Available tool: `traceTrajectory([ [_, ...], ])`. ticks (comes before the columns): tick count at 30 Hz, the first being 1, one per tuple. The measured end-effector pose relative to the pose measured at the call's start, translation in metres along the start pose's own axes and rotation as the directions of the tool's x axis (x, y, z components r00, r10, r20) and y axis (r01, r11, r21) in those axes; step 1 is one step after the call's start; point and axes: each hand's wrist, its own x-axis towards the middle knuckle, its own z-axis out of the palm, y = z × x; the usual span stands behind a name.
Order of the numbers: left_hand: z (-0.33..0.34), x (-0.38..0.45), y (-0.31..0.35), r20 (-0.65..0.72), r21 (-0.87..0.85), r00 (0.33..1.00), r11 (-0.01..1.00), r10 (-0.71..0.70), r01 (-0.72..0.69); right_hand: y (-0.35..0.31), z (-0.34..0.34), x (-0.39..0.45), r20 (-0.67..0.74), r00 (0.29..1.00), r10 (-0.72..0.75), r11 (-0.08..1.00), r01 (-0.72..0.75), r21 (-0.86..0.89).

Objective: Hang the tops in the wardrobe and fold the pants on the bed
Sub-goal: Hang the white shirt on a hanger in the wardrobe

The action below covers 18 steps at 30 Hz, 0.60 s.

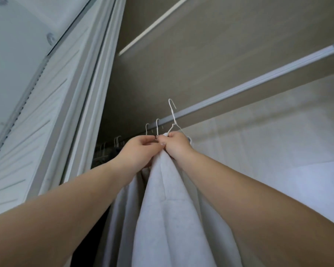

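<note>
A white top (172, 205) hangs down from a white wire hanger (173, 116) that I hold up inside the wardrobe. My right hand (176, 144) grips the hanger's neck together with the top's collar. My left hand (141, 151) pinches the fabric right beside it, fingertips touching the right hand. The hanger's hook stands just in front of the grey clothes rail (249, 84); whether it rests on the rail cannot be told. Two other white hooks (152, 128) hang on the rail just left of it.
More hangers (117, 141) crowd the rail's far left end in shadow. A white sliding door frame (89, 89) rises on the left. A shelf edge (152, 26) runs overhead. The rail is bare toward the right, with a pale back wall (268, 135) behind it.
</note>
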Motion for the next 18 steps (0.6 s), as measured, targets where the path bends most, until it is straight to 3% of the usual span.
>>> traceTrajectory([
  [4, -0.009, 0.019, -0.007, -0.020, 0.014, 1.000, 1.000, 0.005, -0.005, -0.004, 0.010, 0.031, -0.032, 0.999, 0.018, 0.999, -0.019, -0.034],
  [13, -0.020, 0.034, -0.016, -0.020, -0.197, 0.993, 0.974, -0.118, 0.112, 0.008, 0.040, 0.070, -0.027, 0.996, 0.090, 0.986, -0.093, -0.141],
  [18, -0.021, 0.036, -0.019, -0.035, -0.186, 0.985, 0.970, -0.167, 0.158, 0.026, 0.060, 0.067, -0.008, 0.993, 0.122, 0.979, -0.121, -0.165],
])
